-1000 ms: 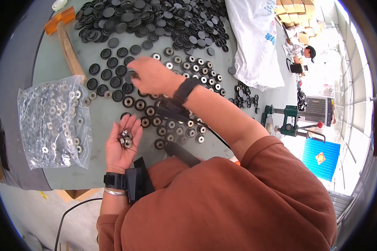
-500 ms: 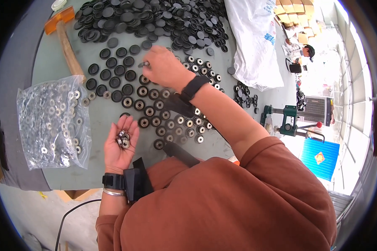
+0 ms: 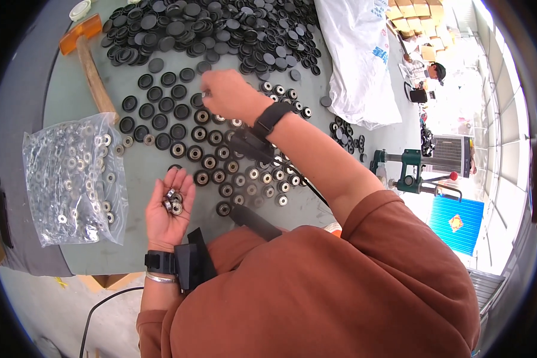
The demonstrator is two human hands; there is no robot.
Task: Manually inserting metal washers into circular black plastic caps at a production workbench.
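My left hand (image 3: 168, 225) is turned palm up near the table's front edge, fingers cupped around several small metal ball bearings (image 3: 173, 203). Farther out, my right hand (image 3: 232, 95) is closed in a pinch above the rows of black caps, with a bit of metal, apparently a bearing, showing at its fingertips. To the left of that hand stand several black round caps (image 3: 159, 122) with hollow centres. Below and to the right are caps with bearings seated in them (image 3: 209, 161); my right wrist and forearm hide some of these.
A clear bag of bearings (image 3: 71, 179) lies at the left, beside an orange-headed mallet (image 3: 89, 65). Black discs are heaped (image 3: 209, 30) at the back. On the right are a white sack (image 3: 361, 65) and a green hand press (image 3: 410, 170). Another person (image 3: 432, 71) is far off.
My right hand has shifted slightly left and down over the caps, still pinched. My left hand stays nearly in place with its bearings.
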